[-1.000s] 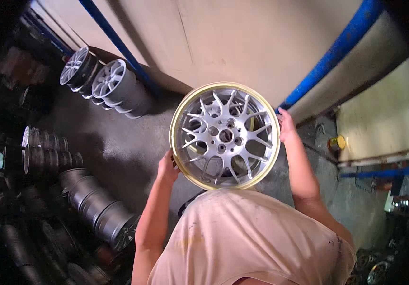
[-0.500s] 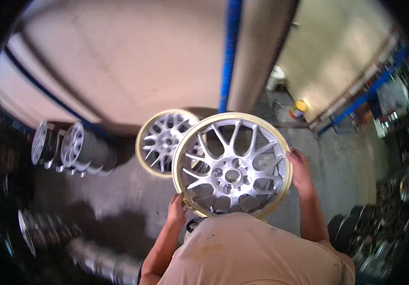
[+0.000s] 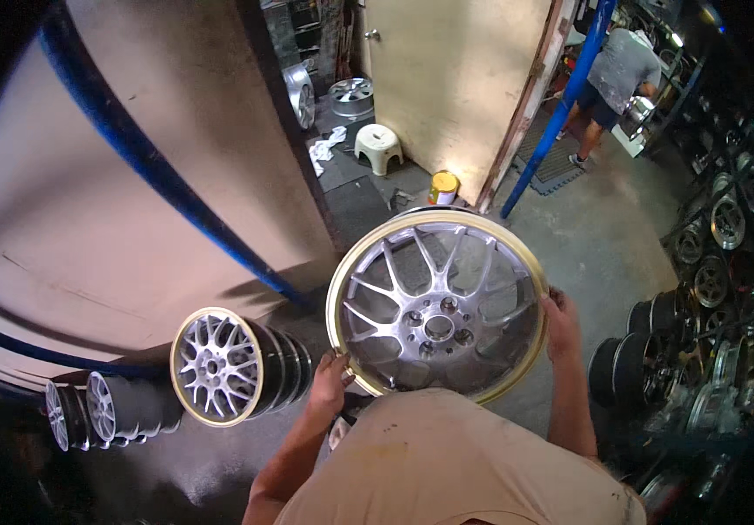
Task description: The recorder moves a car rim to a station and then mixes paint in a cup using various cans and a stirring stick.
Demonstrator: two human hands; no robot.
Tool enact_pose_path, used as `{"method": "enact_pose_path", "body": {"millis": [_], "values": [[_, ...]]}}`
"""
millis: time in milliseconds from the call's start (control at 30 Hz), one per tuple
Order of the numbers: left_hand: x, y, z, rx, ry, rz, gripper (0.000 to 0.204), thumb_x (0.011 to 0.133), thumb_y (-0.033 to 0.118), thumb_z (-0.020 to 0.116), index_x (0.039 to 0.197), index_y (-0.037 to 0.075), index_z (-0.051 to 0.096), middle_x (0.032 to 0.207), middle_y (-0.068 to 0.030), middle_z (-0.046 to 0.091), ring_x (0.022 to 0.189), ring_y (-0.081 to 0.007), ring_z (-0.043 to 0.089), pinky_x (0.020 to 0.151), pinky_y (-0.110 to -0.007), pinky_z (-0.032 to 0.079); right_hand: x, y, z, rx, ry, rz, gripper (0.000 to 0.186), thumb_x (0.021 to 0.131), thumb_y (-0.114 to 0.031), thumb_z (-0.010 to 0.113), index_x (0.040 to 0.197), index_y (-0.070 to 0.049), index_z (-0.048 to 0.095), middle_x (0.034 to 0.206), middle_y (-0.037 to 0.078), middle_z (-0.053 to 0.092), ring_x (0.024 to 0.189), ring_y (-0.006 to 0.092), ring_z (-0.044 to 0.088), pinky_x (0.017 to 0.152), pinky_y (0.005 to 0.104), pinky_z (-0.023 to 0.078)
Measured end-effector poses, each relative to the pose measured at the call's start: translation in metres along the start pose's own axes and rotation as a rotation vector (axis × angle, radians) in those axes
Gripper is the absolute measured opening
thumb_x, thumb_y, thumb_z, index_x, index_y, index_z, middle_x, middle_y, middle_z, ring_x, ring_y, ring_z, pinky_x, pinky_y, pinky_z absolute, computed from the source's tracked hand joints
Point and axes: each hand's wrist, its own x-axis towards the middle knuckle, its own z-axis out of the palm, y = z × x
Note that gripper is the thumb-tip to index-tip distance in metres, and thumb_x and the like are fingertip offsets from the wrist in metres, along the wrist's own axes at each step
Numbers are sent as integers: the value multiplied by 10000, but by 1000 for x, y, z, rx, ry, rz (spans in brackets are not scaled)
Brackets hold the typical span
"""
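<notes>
A silver car wheel rim (image 3: 437,297) with thin split spokes and a gold-coloured lip is held up in front of my body. My left hand (image 3: 333,382) grips its lip at the lower left, the fingers curled over the edge. On the right side my right hand (image 3: 561,319) clasps the same lip, its fingertips partly hidden behind the rim. To the left, a stack of rims (image 3: 285,367) stands on the floor, topped by a similar spoked rim (image 3: 216,367) with a gold lip.
More rims (image 3: 123,407) stand at the far left, and many rims (image 3: 709,289) crowd the right side. Ahead, an open doorway has a door (image 3: 447,87), a white stool (image 3: 378,147) and a yellow can (image 3: 443,187). Blue posts (image 3: 561,109) flank it. Another person (image 3: 617,79) works at the upper right.
My view has swung to the right, bringing the doorway, stool and other person into sight. The stacked rims now appear further left. Both hands keep hold of the wheel rim.
</notes>
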Motion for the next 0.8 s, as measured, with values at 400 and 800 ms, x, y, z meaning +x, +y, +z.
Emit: {"method": "enact_pose_path", "body": {"millis": [400, 800], "values": [[-2, -16, 0, 241, -63, -173, 468, 1022, 296, 593, 1441, 106, 506, 1382, -58, 565, 1264, -223, 512, 1013, -466, 430, -83, 53, -43, 117, 317, 54, 397, 1031, -172, 606, 1332, 83, 564, 1211, 151, 655, 1068, 231, 651, 957, 355, 508], [30, 11, 72, 426, -213, -164, 596, 951, 285, 668, 1457, 42, 465, 1273, -106, 607, 1159, -218, 565, 957, -397, 477, -187, 66, -80, 75, 663, 3, 345, 1032, -125, 601, 1322, 64, 592, 1227, 110, 656, 1123, 217, 619, 992, 346, 477]]}}
